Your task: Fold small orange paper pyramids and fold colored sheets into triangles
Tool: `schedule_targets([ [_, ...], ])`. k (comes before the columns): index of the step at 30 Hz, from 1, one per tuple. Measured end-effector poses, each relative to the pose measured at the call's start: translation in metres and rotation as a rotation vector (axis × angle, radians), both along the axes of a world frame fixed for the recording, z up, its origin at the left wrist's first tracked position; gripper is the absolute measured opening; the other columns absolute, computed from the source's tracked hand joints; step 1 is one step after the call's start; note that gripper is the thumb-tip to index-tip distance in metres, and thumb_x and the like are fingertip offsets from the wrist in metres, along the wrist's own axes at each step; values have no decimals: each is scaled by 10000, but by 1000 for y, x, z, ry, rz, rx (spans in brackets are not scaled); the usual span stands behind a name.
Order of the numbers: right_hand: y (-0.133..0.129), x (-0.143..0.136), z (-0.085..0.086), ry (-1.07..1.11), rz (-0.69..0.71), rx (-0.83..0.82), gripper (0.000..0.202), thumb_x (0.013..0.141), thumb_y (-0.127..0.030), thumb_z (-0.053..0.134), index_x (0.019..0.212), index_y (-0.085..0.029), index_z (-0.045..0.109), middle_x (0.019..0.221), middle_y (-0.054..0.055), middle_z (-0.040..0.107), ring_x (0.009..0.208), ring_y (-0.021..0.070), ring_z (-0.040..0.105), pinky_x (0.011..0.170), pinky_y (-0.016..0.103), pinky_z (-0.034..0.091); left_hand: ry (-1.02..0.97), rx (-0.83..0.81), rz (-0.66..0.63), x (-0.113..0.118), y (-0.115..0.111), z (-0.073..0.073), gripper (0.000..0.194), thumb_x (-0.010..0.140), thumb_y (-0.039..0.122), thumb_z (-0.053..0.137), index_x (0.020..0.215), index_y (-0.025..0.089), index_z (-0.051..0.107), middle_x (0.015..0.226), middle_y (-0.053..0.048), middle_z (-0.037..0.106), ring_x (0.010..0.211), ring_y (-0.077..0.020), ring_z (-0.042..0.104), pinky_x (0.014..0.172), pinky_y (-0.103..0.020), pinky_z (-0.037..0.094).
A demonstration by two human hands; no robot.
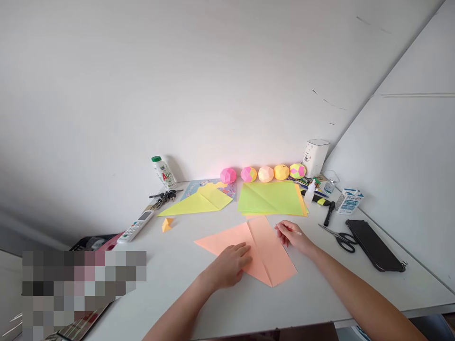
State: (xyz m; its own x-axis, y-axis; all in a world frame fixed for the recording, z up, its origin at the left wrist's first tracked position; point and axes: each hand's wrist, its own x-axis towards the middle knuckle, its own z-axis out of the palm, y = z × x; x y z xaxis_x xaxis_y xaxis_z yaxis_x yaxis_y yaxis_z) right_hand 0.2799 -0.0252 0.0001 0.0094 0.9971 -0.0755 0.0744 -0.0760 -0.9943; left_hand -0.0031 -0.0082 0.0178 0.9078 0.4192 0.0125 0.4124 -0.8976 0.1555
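Note:
A creased, partly folded orange-pink sheet [273,251] lies on the white table, its long point toward the left. My left hand [231,263] rests flat on its left part, fingers spread. At the sheet's right edge, my right hand [288,234] pinches a thin pale stick or pen [295,232]; its tip is too small to make out. Beyond are a stack of green and orange sheets [270,199] and a folded yellow sheet [201,200]. A small orange folded paper piece [167,225] sits to the left.
Several faceted paper balls [266,174] line the wall. Scissors [344,241], a black phone [375,245], a glue bottle [310,192] and a small carton [349,201] stand or lie right; a remote [137,227], keys [167,196] and a green-capped bottle [163,173] are left.

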Motion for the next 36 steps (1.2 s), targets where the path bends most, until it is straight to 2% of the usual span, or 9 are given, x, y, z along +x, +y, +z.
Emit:
schedule_targets([
  [4, -1, -1, 3, -6, 2, -7, 518, 732, -686, 620, 806, -174, 594, 659, -24, 552, 502, 96, 527, 427, 224, 393, -48, 25, -14, 1, 0, -3, 179, 692, 79, 527, 818, 185, 599, 1237, -102, 622, 1106, -286, 590, 797, -355, 510],
  [8, -1, 0, 3, -7, 9, -20, 510, 735, -681, 623, 798, -176, 589, 659, -26, 545, 503, 95, 524, 431, 228, 395, -126, 31, 18, 6, 3, -6, 128, 635, 69, 488, 641, 190, 527, 784, -61, 675, 721, -211, 632, 602, -287, 466],
  [14, 2, 4, -1, -4, -3, -44, 489, 760, -666, 608, 823, -182, 587, 673, -30, 544, 514, 98, 525, 435, 228, 388, -376, 67, 271, -15, 15, 4, 176, 733, 171, 450, 639, 214, 593, 584, -12, 619, 518, -147, 565, 514, -238, 433],
  [17, 4, 3, -3, -4, -15, -40, 490, 770, -671, 590, 835, -185, 587, 664, -36, 537, 503, 95, 516, 429, 226, 373, -553, 137, 491, -44, 36, 27, 244, 777, 228, 429, 770, 221, 673, 663, -7, 678, 547, -139, 596, 512, -221, 453],
  [21, 4, 1, -5, -1, -18, -30, 481, 796, -661, 566, 849, -183, 592, 659, -37, 538, 492, 90, 509, 420, 221, 354, -832, 349, 878, -86, 80, 76, 331, 838, 289, 396, 966, 161, 673, 672, -14, 666, 502, -145, 560, 469, -241, 431],
  [24, 5, 1, -7, 9, -15, -25, 493, 811, -672, 537, 858, -184, 585, 651, -37, 543, 478, 90, 511, 408, 219, 345, -1019, 562, 1093, -103, 115, 115, 408, 912, 289, 316, 1149, 99, 587, 908, -104, 674, 743, -198, 623, 657, -320, 491],
  [27, 5, 1, -9, 15, 7, -19, 501, 802, -679, 544, 853, -182, 581, 644, -36, 546, 471, 93, 517, 402, 218, 343, -1075, 673, 1102, -102, 144, 134, 414, 960, 262, 268, 1194, 43, 529, 1118, -193, 624, 1045, -256, 580, 890, -434, 451],
  [31, 4, 2, -9, 10, 37, -11, 492, 805, -672, 548, 848, -183, 584, 654, -33, 547, 479, 91, 518, 411, 217, 348, -939, 597, 892, -82, 167, 105, 271, 954, 186, 365, 1073, 120, 599, 1181, -130, 641, 1189, -215, 541, 1059, -423, 364],
  [36, 3, 4, -9, -7, 62, -13, 478, 818, -663, 541, 835, -188, 598, 664, -28, 546, 494, 91, 517, 426, 218, 359, -698, 412, 765, -58, 174, 18, 176, 960, 258, 495, 1020, 161, 629, 1128, -82, 651, 1119, -216, 590, 1027, -455, 420],
])
